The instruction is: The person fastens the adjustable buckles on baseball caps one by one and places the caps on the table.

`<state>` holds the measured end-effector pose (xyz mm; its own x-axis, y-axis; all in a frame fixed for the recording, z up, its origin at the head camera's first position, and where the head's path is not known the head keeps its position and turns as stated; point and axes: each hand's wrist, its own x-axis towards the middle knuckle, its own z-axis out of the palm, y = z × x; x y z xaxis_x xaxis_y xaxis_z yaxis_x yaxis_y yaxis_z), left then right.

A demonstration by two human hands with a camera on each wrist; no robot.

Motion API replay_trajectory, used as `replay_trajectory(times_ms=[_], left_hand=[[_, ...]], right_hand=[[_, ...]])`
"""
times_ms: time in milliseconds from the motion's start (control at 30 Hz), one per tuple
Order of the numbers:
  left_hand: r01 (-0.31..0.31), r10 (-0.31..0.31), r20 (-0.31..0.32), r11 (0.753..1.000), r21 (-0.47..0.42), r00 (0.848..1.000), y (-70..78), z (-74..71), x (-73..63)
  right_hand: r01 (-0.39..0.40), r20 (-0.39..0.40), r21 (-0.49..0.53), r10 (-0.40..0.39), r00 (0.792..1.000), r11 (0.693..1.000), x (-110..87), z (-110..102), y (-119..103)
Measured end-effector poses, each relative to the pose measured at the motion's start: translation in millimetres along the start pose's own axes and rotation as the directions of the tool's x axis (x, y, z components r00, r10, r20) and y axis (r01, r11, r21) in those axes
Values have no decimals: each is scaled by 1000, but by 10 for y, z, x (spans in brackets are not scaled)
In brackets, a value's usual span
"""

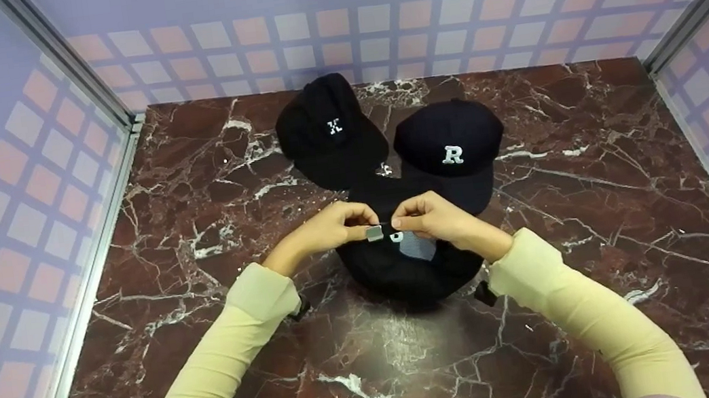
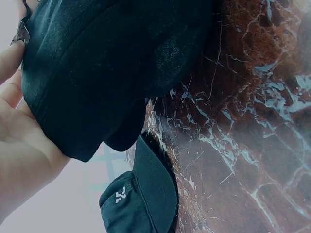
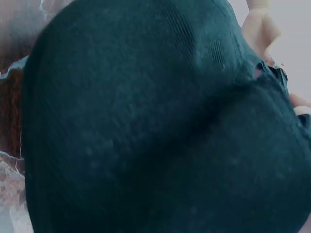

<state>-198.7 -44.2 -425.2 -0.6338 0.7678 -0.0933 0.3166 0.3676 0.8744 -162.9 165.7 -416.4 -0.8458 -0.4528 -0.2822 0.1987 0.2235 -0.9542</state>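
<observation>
A black baseball cap [image 1: 413,280] lies between my two hands, its opening band toward me and part of a white letter showing. Near the fingertips of my left hand [image 1: 331,227] sits a small silver buckle [image 1: 374,233], pinched between thumb and finger; the left wrist view shows this buckle [image 2: 21,35] at the cap's edge. My right hand [image 1: 441,218] pinches the dark strap end [image 1: 387,227] just beside the buckle. Dark cloth of the cap [image 3: 131,121] fills most of the right wrist view and hides much of both hands there.
Behind the held cap, a black cap with a white K [image 1: 326,137] lies at back left. A dark cap with a white R [image 1: 449,135] is at back right, its brim close to the held cap. Checkered walls [image 1: 365,19] bound the reddish marble table [image 1: 603,214].
</observation>
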Motion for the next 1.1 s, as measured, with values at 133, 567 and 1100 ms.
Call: replay_trajectory(times_ms=[133, 567, 1100], left_hand=[[-2, 2, -9, 1000, 3, 1000, 5, 5, 7], [-2, 2, 4, 1000, -27, 1000, 4, 4, 23], [1, -1, 23, 999, -37, 1000, 35, -46, -28]], right_hand=[[16, -17, -15, -16, 1000, 1000, 1, 23, 1], [65, -3, -104, -65, 998, 992, 3, 79, -26], [-112, 130, 63, 104, 986, 992, -69, -181, -61]])
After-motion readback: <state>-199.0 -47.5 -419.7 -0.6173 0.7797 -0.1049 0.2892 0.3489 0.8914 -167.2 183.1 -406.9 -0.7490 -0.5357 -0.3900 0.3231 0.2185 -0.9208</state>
